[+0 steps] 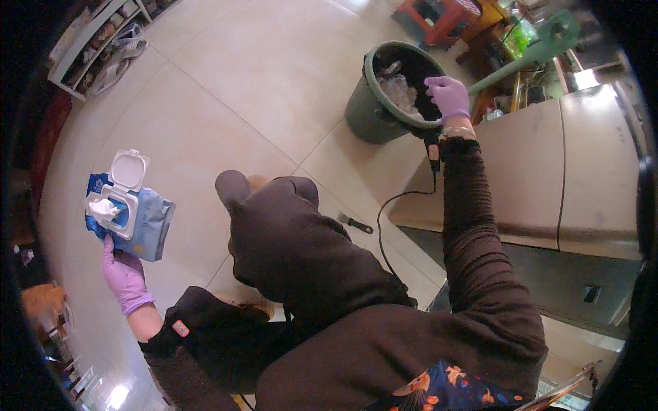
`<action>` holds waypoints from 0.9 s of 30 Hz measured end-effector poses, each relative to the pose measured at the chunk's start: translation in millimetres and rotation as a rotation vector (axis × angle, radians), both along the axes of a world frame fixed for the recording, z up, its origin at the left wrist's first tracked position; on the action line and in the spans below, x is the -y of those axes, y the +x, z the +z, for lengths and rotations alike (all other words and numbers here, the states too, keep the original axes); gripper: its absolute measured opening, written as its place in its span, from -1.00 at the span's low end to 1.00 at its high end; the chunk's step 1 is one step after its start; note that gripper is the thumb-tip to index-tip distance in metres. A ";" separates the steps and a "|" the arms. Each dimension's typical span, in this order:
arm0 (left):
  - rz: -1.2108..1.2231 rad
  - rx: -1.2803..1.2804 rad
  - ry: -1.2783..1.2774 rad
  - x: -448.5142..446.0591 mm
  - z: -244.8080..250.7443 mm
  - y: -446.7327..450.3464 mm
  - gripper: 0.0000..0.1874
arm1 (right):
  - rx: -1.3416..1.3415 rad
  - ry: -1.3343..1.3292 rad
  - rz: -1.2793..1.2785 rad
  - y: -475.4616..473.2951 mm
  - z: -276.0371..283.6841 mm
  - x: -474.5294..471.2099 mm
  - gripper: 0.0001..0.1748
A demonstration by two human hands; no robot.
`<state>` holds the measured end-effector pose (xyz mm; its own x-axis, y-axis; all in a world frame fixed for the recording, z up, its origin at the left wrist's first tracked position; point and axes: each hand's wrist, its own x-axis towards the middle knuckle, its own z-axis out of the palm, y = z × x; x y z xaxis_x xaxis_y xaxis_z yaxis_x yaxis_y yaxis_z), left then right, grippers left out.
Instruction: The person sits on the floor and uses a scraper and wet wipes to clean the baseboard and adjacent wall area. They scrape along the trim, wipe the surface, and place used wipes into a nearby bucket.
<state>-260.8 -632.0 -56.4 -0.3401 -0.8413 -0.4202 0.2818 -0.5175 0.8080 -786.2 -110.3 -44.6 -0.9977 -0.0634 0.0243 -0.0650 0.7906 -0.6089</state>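
My left hand (125,275), in a purple glove, grips a blue soft pack of wet wipes (149,221) by its lower edge. The white plastic lid (129,169) of the pack is flipped up, and a crumpled white wipe (104,209) sticks out of the opening. At the right, my right hand (449,97), gloved in purple too, is over the near right rim of a dark green-grey bucket (378,110). Its fingers bend inward over the bucket's mouth; whether they touch the rim is hidden. Crumpled clear plastic (401,95) lies inside the bucket.
A scraper (355,223) with a black handle lies on the tiled floor (226,103) beside my leg. A black cable (383,210) runs past it. Grey cabinet fronts (524,169) stand at right, a red stool (442,20) behind the bucket, a shoe rack (97,46) at upper left.
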 end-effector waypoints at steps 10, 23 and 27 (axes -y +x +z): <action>-0.030 -0.050 -0.002 -15.2 7.7 -10.9 -0.51 | 0.034 0.585 0.084 4.4 -7.6 24.8 -0.39; -0.118 -0.223 -0.048 -41.6 8.5 -47.2 -0.76 | -0.257 -0.118 1.384 253.9 140.9 262.7 -0.71; -0.233 -0.162 -0.199 -44.9 24.9 -48.3 -0.81 | -0.238 -0.070 1.284 310.7 121.4 330.4 -0.59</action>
